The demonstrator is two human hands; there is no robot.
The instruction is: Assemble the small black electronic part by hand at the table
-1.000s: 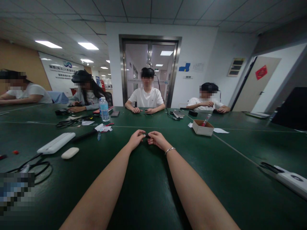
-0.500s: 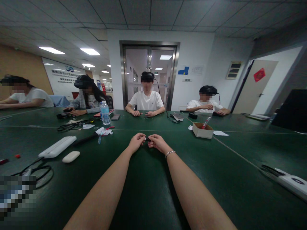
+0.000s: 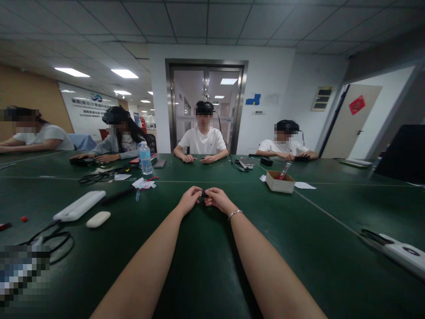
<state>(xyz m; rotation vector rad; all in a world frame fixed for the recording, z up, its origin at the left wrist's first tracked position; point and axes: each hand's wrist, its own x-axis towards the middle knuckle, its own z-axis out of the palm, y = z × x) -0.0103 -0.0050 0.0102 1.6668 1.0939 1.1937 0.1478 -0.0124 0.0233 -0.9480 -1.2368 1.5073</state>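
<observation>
Green felt covers the long counter (image 3: 206,266), and four people sit around its far side, each bent over small work. Compared with half a second ago almost nothing has shifted: both forearms lie stretched out across the counter as before, the hands meet at the same spot, and only the view has dipped a touch. The left hand (image 3: 189,200) and right hand (image 3: 216,198) are curled fingertip to fingertip, pinching a small dark object (image 3: 203,193) between them. It is too small to make out clearly; what shows is a short dark piece lying roughly side to side, one end in each hand, held just above the counter. Which end faces which way cannot be told. A thin bracelet (image 3: 234,214) circles the right wrist. Off to the left lie a white power strip (image 3: 79,205) and a white oval case (image 3: 97,219); a small cardboard box (image 3: 280,181) sits to the right, well apart from the hands.
</observation>
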